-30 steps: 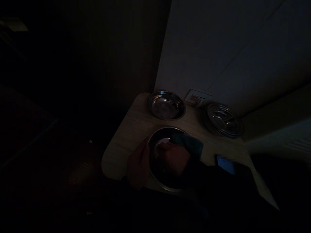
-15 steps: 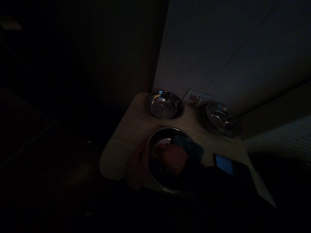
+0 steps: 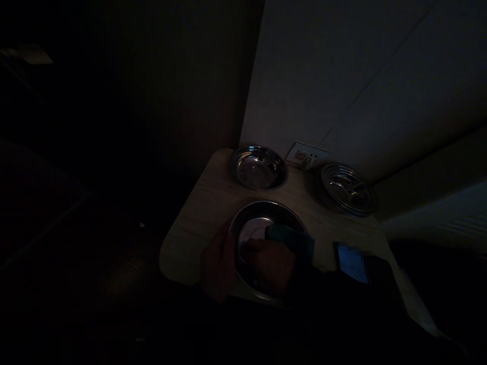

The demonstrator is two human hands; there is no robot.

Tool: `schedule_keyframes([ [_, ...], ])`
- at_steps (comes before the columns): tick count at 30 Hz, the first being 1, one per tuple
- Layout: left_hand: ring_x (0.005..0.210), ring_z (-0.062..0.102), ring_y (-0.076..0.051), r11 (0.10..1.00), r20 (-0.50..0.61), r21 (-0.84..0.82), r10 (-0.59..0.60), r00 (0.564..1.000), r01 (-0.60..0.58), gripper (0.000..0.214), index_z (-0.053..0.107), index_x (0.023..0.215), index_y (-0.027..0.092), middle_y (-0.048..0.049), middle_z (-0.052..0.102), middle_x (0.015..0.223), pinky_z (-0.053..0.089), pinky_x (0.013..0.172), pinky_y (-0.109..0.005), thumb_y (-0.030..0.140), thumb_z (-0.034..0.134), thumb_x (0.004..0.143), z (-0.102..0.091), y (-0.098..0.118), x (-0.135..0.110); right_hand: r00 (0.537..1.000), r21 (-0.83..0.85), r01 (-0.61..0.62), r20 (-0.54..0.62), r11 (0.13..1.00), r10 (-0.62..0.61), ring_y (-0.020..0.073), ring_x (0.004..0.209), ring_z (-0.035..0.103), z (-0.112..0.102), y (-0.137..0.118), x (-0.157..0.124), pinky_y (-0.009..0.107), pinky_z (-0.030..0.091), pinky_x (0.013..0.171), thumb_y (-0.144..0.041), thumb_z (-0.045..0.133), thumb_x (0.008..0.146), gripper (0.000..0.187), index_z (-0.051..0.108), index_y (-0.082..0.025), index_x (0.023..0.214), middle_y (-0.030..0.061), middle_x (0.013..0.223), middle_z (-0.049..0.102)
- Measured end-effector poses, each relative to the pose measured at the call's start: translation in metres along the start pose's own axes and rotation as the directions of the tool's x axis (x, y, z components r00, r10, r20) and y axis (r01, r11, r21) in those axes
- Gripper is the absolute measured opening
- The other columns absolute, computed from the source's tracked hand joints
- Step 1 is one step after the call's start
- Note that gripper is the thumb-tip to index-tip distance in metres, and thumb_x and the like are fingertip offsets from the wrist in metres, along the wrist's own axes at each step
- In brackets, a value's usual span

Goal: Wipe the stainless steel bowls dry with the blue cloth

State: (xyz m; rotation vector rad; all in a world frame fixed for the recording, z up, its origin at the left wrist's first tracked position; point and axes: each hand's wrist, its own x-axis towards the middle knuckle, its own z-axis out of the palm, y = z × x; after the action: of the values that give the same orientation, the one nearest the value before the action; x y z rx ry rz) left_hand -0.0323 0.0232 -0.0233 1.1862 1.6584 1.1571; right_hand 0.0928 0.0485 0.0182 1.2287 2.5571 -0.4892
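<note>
The scene is very dark. A large steel bowl [image 3: 262, 215] sits at the near edge of a light wooden table [image 3: 201, 213]. My left hand [image 3: 216, 263] grips the bowl's left rim. My right hand [image 3: 268, 263] is inside the bowl, closed on a blue-green cloth [image 3: 292, 239] that trails over the bowl's right side. The lower part of the bowl is hidden by my hands and dark sleeve.
A smaller steel bowl [image 3: 258, 168] stands at the back of the table near the wall. A stack of steel plates [image 3: 347, 190] lies at the back right. A wall socket [image 3: 306, 153] sits between them. A phone with a lit screen [image 3: 352, 261] lies right of the large bowl.
My right hand with the cloth has slid slightly toward me inside the bowl. The view has shifted a little. My left hand keeps its hold on the rim.
</note>
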Motion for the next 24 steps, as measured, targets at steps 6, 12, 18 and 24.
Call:
schedule_keyframes([
  [6, 0.108, 0.058, -0.018, 1.0, -0.004, -0.001, 0.001, 1.0, -0.001, 0.039, 0.059, 0.115, 0.015, -0.0065, 0.063, 0.117, 0.046, 0.092, -0.029, 0.032, 0.04, 0.086, 0.0, 0.0, 0.001, 0.99, 0.021, -0.096, -0.106, 0.995, 0.097, 0.0196, 0.089, 0.058, 0.0, 0.003, 0.004, 0.029, 0.044, 0.071, -0.018, 0.043, 0.083, 0.024, 0.061, -0.017, 0.1, 0.0093, 0.103, 0.06],
  [12, 0.109, 0.057, -0.019, 1.0, -0.009, 0.017, 0.007, 1.0, -0.007, 0.039, 0.06, 0.113, 0.016, -0.0071, 0.063, 0.116, 0.046, 0.092, -0.029, 0.034, 0.04, 0.086, 0.0, -0.003, 0.001, 0.995, 0.107, 0.024, -0.094, 0.994, -0.014, 0.017, 0.082, 0.059, 0.007, 0.002, 0.005, 0.025, 0.043, 0.065, -0.016, 0.043, 0.083, 0.022, 0.061, -0.017, 0.096, 0.0073, 0.095, 0.061],
  [18, 0.111, 0.056, -0.018, 1.0, -0.029, 0.01, 0.004, 1.0, -0.004, 0.039, 0.059, 0.116, 0.016, -0.006, 0.062, 0.119, 0.044, 0.094, -0.028, 0.032, 0.038, 0.086, -0.001, 0.0, 0.001, 0.99, 0.193, 0.033, -0.141, 0.981, -0.005, 0.016, 0.084, 0.058, 0.008, 0.002, 0.008, 0.023, 0.042, 0.07, -0.013, 0.042, 0.084, 0.022, 0.062, -0.013, 0.094, 0.0084, 0.095, 0.061],
  [24, 0.112, 0.055, -0.019, 1.0, -0.016, 0.006, 0.009, 1.0, -0.009, 0.038, 0.059, 0.115, 0.017, -0.0051, 0.061, 0.12, 0.043, 0.095, -0.029, 0.033, 0.04, 0.086, 0.0, -0.002, 0.001, 0.976, 0.189, -0.048, -0.2, 0.981, 0.086, 0.0173, 0.084, 0.057, 0.01, 0.002, 0.011, 0.026, 0.043, 0.072, -0.013, 0.04, 0.085, 0.025, 0.06, -0.013, 0.099, 0.0101, 0.097, 0.06],
])
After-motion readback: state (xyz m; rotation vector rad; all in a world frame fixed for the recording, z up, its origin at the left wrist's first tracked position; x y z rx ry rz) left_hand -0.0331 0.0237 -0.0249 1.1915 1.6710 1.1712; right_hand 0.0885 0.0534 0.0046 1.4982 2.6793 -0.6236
